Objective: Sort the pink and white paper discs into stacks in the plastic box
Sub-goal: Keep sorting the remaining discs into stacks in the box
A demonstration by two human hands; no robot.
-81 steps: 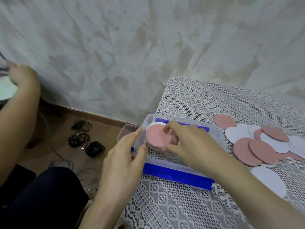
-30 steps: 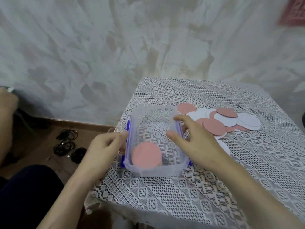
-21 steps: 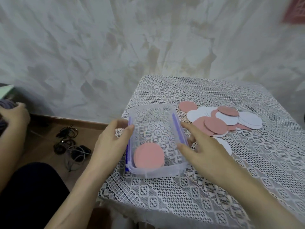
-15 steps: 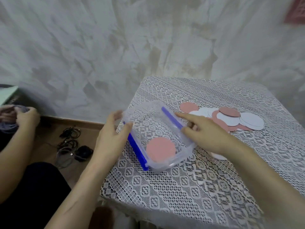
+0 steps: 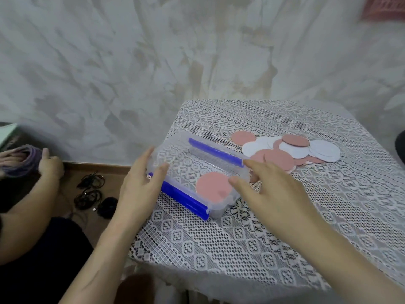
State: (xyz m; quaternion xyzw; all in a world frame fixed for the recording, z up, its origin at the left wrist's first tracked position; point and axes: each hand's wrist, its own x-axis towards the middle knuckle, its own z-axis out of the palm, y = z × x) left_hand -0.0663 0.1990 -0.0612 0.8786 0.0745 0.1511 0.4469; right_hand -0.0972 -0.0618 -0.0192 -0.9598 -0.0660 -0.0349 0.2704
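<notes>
Two hands work at the clear plastic box (image 5: 175, 163), which sits at an angle on the near left part of the table. The left hand (image 5: 140, 185) is open, with fingers spread and curved against the box's left end; the thumb (image 5: 161, 172) lies over the rim at that corner. The right hand (image 5: 269, 194) is also open, palm down, with fingers extended toward the box's right end; the fingertips (image 5: 247, 164) are at or just beside the rim, and contact cannot be confirmed. Neither hand holds a disc.

The box has one blue clip bar (image 5: 184, 197) along its near long side and a second blue bar (image 5: 215, 152) along its far long side. One pink disc (image 5: 213, 189) lies flat inside the box at the right end, nearest the right hand. Whether further discs lie beneath it cannot be determined. The rest of the box floor is bare, with the lace pattern visible through it.

Loose pink and white discs (image 5: 291, 150) lie overlapping in a pile on the lace tablecloth (image 5: 306, 216), just beyond the right hand and to the right of the box.

On the floor to the left lie black cables (image 5: 89, 191). A second person's hand (image 5: 49, 166) is visible at the left edge, against a purple bundle (image 5: 19, 159).
</notes>
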